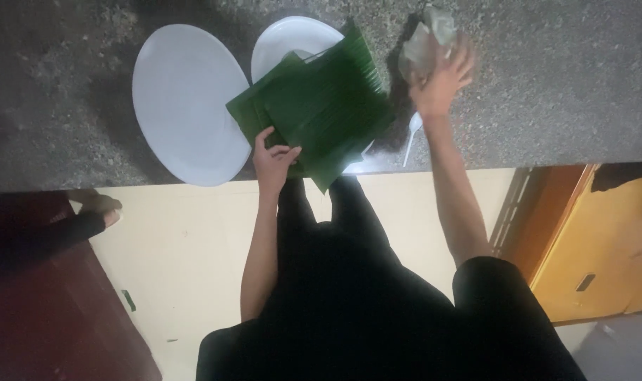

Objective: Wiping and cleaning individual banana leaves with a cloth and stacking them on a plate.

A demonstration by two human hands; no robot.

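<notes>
The fingers of the left hand (275,159) are closed in a pinch on the lower left corner of a stack of green banana-leaf pieces (319,106), thumb on top and the other fingers curled at the edge. The fingers of the right hand (441,79) are bent around a crumpled clear plastic bag (428,39) at the upper right of centre. That hand is blurred, so I cannot tell how tight the grip is.

The leaves lie in the upper middle of the frame, spread over a white plate (292,35) and hiding most of it. A second white oval plate (187,106) sits just to their left, bare. A white plastic spoon (410,137) lies below the right hand, beside the leaves. All of this rests on a speckled grey stone counter (561,85).

As I judge it, the step in hand is steadying the leaf stack with one hand while the other takes hold of the bag. Any move from here calls for a firm left-hand hold, since the leaves overhang the plate and the counter edge.
</notes>
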